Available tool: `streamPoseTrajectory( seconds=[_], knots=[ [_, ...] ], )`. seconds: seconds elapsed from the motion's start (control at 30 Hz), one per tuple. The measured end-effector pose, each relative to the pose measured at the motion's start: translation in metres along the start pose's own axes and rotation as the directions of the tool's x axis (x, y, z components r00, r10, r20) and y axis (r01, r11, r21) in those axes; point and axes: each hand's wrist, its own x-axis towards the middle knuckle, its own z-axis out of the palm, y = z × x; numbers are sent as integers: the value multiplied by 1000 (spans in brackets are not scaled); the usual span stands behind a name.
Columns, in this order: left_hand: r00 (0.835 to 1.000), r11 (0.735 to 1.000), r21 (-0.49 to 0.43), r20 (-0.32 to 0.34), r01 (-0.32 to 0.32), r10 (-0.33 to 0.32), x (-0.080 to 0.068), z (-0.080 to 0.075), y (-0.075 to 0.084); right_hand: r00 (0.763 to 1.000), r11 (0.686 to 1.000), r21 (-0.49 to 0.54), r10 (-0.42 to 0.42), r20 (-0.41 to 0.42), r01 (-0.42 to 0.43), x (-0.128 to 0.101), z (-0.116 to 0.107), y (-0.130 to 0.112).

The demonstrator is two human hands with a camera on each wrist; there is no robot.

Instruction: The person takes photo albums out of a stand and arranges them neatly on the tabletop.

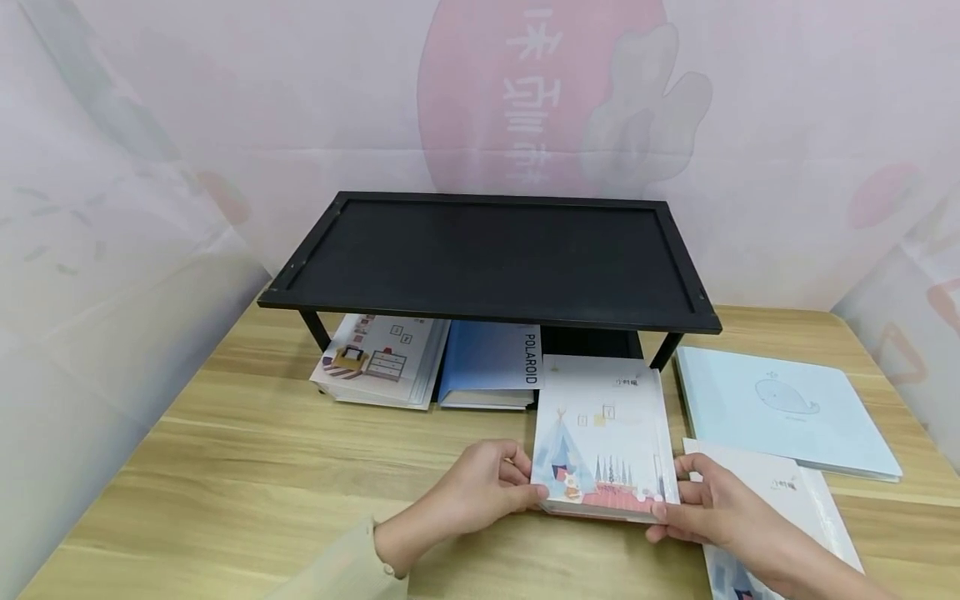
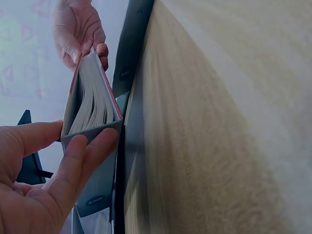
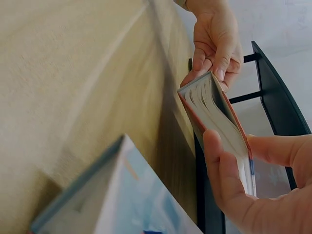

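Observation:
Both hands hold a thick white photo album (image 1: pixel 600 433) with a blue tent and a red rug drawn on its cover. In the head view, my left hand (image 1: pixel 480 483) pinches its near left corner, thumb on top. At the near right corner, my right hand (image 1: pixel 712 508) grips it the same way, with the thumb over the cover. The left wrist view shows the album's page edges (image 2: pixel 95 100) between the two covers, fingers below and thumb above. The album's far end reaches the front edge of a black shelf stand (image 1: pixel 487 258).
Under the stand's front lie a white album (image 1: pixel 386 358) and a blue album marked POLAROID (image 1: pixel 487 362). To the right, a light blue album with a whale (image 1: pixel 787 408) overlaps another white album (image 1: pixel 780 492), partly behind my right hand. All rest on a wooden table (image 1: pixel 262 500).

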Motion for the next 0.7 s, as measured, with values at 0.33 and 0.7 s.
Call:
streamPoseTrajectory(
  seconds=[0.33,0.7],
  knots=[
    [999,1000,9,29,14,-14,-11,-1,1,1000,998,62,17,18,-18,-6,11,4],
    [998,1000,21,55,8,-10,-24,-1,1,992,985,165,32,120,-52,-12,14,11]
  ],
)
